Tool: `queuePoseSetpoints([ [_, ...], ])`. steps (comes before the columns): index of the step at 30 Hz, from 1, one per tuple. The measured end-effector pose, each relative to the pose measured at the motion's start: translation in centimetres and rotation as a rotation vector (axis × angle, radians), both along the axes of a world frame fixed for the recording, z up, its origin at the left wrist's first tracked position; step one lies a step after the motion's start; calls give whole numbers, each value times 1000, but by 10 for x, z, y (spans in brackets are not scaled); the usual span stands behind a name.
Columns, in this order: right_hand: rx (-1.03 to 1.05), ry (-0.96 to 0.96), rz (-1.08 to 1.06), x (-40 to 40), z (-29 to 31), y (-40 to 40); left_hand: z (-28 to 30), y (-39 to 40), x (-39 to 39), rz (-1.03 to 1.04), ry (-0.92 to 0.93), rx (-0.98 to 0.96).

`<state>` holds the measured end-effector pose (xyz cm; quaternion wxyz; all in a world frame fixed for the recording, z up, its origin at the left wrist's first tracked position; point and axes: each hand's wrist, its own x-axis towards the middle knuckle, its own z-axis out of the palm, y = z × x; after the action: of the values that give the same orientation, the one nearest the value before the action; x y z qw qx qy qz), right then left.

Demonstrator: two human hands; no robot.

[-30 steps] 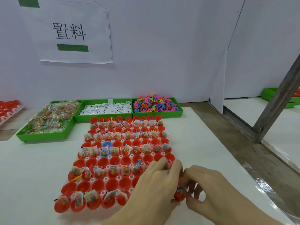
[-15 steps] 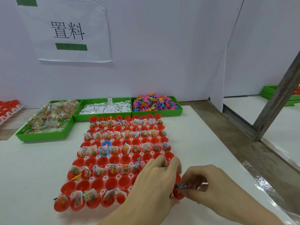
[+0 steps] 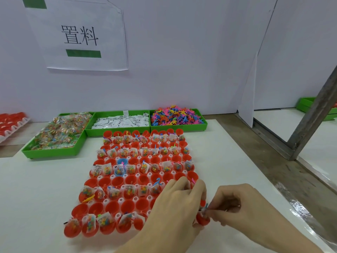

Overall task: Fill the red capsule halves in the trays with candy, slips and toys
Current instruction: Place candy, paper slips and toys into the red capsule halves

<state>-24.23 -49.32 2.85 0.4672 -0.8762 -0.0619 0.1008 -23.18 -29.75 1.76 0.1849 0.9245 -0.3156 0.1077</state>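
Note:
A white tray (image 3: 135, 198) of red capsule halves lies in front of me on the white table; many halves hold candy bags, and alternate rows look empty. My left hand (image 3: 175, 207) covers the tray's near right corner, fingers curled round a red capsule half (image 3: 202, 219) at that corner. My right hand (image 3: 235, 203) pinches a small blue toy (image 3: 205, 207) at the mouth of that half. What else lies inside it is hidden.
Three green bins stand behind the tray: candy bags (image 3: 56, 134), white paper slips (image 3: 120, 122), colourful toys (image 3: 175, 116). One blue capsule half (image 3: 121, 162) sits among the red. More red halves (image 3: 11, 123) lie far left. A metal bar (image 3: 313, 115) slants at right.
My right hand has drawn slightly right and lifted its fingers, now pinching the toy at the corner capsule. My left hand has stayed over the tray's corner.

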Motion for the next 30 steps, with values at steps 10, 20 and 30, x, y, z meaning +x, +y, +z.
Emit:
queuePoseSetpoints([
  [10,-78,-16,23,-4,5,-1,-5,3,-2,-87,-99,122],
  [20,44,50,-25,-4,6,-2,-11,2,-2,-75,-105,169],
  [30,114,-4,-64,1,-3,-10,-6,1,2,-20,49,57],
])
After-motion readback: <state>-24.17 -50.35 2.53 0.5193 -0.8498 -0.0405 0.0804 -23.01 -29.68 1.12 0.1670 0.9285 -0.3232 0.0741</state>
